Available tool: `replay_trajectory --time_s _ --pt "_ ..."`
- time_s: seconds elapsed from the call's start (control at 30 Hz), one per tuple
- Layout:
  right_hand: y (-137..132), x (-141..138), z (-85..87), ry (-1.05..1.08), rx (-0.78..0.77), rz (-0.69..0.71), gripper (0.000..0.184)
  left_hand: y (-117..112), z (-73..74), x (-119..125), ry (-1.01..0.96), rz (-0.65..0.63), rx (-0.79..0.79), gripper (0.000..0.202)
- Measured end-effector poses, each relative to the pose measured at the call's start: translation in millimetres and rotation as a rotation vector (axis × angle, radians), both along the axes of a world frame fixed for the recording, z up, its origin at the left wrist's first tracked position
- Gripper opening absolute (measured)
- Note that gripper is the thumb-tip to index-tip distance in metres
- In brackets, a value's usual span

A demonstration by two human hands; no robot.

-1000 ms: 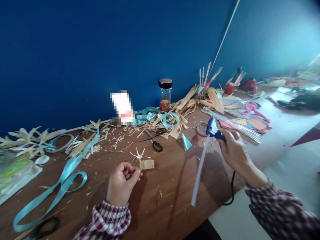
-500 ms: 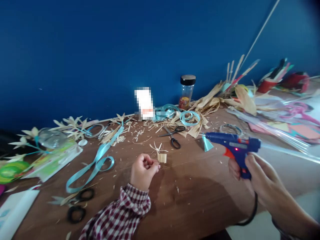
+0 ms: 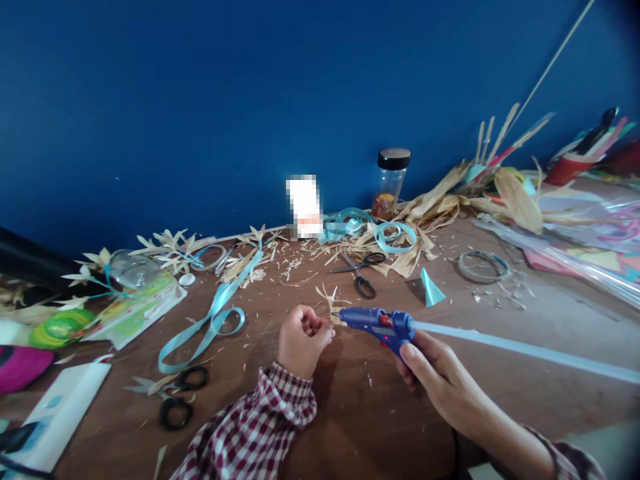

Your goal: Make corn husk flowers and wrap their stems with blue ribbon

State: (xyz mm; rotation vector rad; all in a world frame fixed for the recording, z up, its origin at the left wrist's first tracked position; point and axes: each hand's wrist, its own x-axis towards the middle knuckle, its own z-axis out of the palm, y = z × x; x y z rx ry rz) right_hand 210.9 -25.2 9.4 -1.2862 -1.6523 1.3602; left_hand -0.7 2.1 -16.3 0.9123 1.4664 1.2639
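My left hand (image 3: 304, 340), in a checked sleeve, is closed in a pinch on a small strip of dried husk (image 3: 336, 319). Thin pale strands fan out from the strip's top. In my right hand (image 3: 435, 373) is a blue hot glue gun (image 3: 373, 320), gripped by its handle, with its red light on. The gun's nozzle points left and is at the husk strip, partly covering it; whether it touches I cannot tell. A long clear glue stick (image 3: 520, 345) sticks out of the gun's back.
Black-handled scissors (image 3: 365, 287) lie beyond my hands, and a second pair of scissors (image 3: 176, 413) is at left. Light-blue ribbon (image 3: 213, 317), a teal paper cone (image 3: 431, 290), a tape roll (image 3: 484, 267), a lidded jar (image 3: 390, 187), dried husks (image 3: 435, 200) and husk flowers (image 3: 173, 243) lie around.
My right hand has brought the glue gun leftward and down, from beside the paper cone to the husk strip. My left hand keeps its pinch. The view has turned slightly left.
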Motion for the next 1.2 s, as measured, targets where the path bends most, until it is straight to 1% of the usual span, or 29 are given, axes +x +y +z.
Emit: replay_trajectory --time_s 0.17,0.3,0.4,0.53,0.73,0.93,1.13,1.2 --pt "5.9 -3.4 -4.6 0.020 -0.047 -0.020 0.032 -0.9 -1.2 0.9 -0.001 0.032 0.008 0.032" --pt "7.1 -4.0 -5.5 0.060 -0.073 -0.020 0.031 -0.9 1.5 -0.8 -0.019 -0.003 -0.013 0.032" --pt "7.0 -2.5 -6.3 0.049 -0.060 -0.007 0.030 -0.4 3.2 -1.5 -0.048 -0.014 -0.014 0.033" --pt "6.5 -1.2 -6.4 0.006 -0.030 -0.003 0.030 -0.3 2.3 -0.2 -0.039 -0.006 0.004 0.032" --pt "6.1 -4.2 -3.8 0.057 -0.076 -0.019 0.032 -0.6 -1.5 1.5 -0.030 0.030 0.021 0.030" --pt "4.4 -0.5 -3.1 -0.009 -0.051 0.019 0.031 1.7 -1.0 0.0 -0.047 0.054 0.018 0.032" --pt "5.9 -3.1 -3.7 0.030 -0.041 0.001 0.029 1.2 2.5 -1.6 -0.081 -0.004 -0.006 0.034" --pt "5.5 -3.1 -4.0 0.029 -0.051 0.008 0.030 1.1 2.6 -1.9 -0.080 0.005 -0.007 0.033"
